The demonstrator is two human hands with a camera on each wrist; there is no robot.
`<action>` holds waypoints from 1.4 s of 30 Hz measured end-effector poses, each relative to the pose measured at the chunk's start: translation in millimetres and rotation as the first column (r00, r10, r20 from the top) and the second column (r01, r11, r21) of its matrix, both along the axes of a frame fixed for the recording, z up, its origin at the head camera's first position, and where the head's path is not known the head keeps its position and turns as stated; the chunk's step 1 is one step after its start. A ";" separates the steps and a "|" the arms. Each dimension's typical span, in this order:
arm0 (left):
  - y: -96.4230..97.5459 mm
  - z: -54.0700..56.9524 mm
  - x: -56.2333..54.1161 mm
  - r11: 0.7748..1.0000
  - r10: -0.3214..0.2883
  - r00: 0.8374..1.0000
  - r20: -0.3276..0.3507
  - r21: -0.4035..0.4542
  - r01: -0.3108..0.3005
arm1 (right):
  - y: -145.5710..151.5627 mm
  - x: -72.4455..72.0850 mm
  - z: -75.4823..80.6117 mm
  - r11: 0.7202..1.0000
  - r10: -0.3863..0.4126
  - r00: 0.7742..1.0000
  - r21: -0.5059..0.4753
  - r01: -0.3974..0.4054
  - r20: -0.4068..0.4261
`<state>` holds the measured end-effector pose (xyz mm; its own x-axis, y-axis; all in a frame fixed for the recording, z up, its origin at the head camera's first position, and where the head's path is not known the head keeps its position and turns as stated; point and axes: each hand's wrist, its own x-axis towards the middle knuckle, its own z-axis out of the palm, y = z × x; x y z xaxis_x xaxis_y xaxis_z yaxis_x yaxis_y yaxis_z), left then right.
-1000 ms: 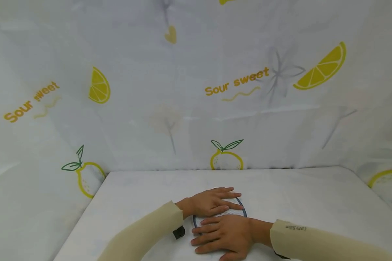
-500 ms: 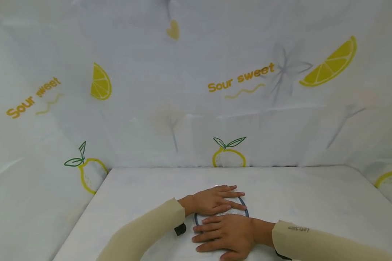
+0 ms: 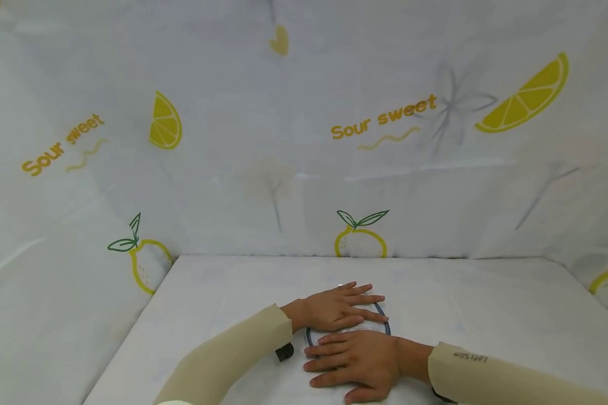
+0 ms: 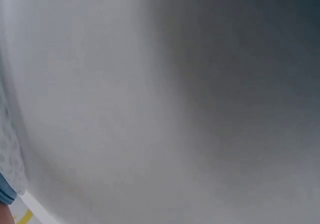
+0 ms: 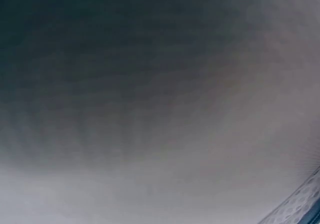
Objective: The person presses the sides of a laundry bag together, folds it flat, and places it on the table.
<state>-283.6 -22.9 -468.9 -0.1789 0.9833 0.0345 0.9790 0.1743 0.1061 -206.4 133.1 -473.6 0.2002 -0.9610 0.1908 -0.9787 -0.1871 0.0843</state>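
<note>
A rounded white mesh piece with blue edging lies on the white table, mostly covered by both hands. My left hand rests flat across its far part, fingers straight and spread. Nearer to me, my right hand lies flat over its near part, fingers extended to the left. At the left edge of the left wrist view shows a strip of the mesh. Another bit of the mesh with blue trim fills the lower right corner of the right wrist view. Neither wrist view shows the palms or what lies under them.
The white table runs back to a hanging backdrop printed with lemons and lettering. A small black object sits under the left sleeve. The right sleeve reaches in from the right.
The whole head view has shifted slightly, so the table and hands appear a little farther right. The left fingers look slightly more spread. Both hands stay flat on the mesh piece.
</note>
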 end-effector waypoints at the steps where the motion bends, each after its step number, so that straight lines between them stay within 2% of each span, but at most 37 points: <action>1: 0.1 1.1 0.0 1.000 0.005 1.000 -0.011 -0.005 -0.005 | 0.4 0.1 0.3 1.000 -0.003 1.000 -0.002 0.003 0.006; 7: -4.6 5.5 6.7 0.998 0.062 0.998 0.011 0.006 -0.062 | -1.5 7.3 3.5 0.998 -0.015 0.999 -0.059 0.013 -0.041; 9: -7.6 5.0 9.5 0.993 0.109 0.994 -0.008 0.037 -0.109 | -0.6 11.2 5.4 0.997 -0.027 0.997 -0.072 0.023 -0.065; 11: -12.4 4.6 12.9 0.982 0.178 0.982 -0.057 0.081 -0.173 | 0.8 15.4 8.6 0.996 -0.044 0.996 -0.079 0.038 -0.074; 14: -23.5 4.0 19.6 0.939 0.320 0.940 -0.116 0.170 -0.298 | 1.1 23.0 16.3 0.992 -0.077 0.995 -0.100 0.071 -0.062; 17: -38.7 10.5 29.9 0.878 0.433 0.895 -0.109 0.275 -0.392 | -1.5 32.4 27.6 0.980 -0.147 0.987 -0.146 0.136 -0.070; 20: -55.7 19.4 41.3 0.819 0.511 0.853 -0.108 0.363 -0.445 | -1.6 41.4 38.8 0.940 -0.279 0.957 -0.227 0.256 -0.076; 22: -65.7 25.1 48.9 0.787 0.547 0.830 -0.106 0.404 -0.467 | 1.8 44.8 44.1 0.883 -0.387 0.920 -0.309 0.353 -0.055; 23: -69.5 27.1 52.1 0.774 0.563 0.820 -0.103 0.415 -0.479 | 4.6 45.7 46.3 0.844 -0.445 0.895 -0.347 0.410 -0.025; 25: -74.4 30.2 58.2 0.758 0.581 0.809 -0.085 0.417 -0.501 | 11.5 45.3 49.0 0.743 -0.561 0.825 -0.403 0.534 0.058; 26: -75.3 30.9 61.0 0.757 0.585 0.808 -0.074 0.406 -0.512 | 15.1 44.0 49.4 0.686 -0.613 0.783 -0.422 0.593 0.104; 29: -72.5 28.4 66.6 0.765 0.586 0.809 -0.037 0.352 -0.538 | 22.1 36.9 49.1 0.513 -0.737 0.632 -0.410 0.754 0.238; 30: -70.4 26.6 68.1 0.768 0.587 0.809 -0.025 0.334 -0.547 | 22.7 33.7 47.6 0.467 -0.763 0.585 -0.391 0.793 0.276; 32: -65.0 21.6 70.0 0.770 0.593 0.805 -0.011 0.299 -0.563 | 21.3 26.8 42.9 0.397 -0.798 0.505 -0.343 0.851 0.328; 34: -58.8 16.7 71.0 0.772 0.600 0.800 -0.011 0.268 -0.576 | 18.5 20.8 36.3 0.358 -0.817 0.447 -0.289 0.888 0.364; 37: -49.4 11.3 72.5 0.778 0.602 0.798 -0.007 0.230 -0.585 | 15.5 15.5 25.2 0.322 -0.833 0.387 -0.222 0.920 0.396; 40: -42.2 4.8 74.1 0.791 0.593 0.805 -0.005 0.193 -0.581 | 15.0 15.0 16.2 0.304 -0.834 0.352 -0.178 0.936 0.424; 42: -39.0 0.8 75.8 0.799 0.583 0.812 -0.003 0.184 -0.573 | 14.9 16.7 11.7 0.299 -0.834 0.339 -0.159 0.941 0.436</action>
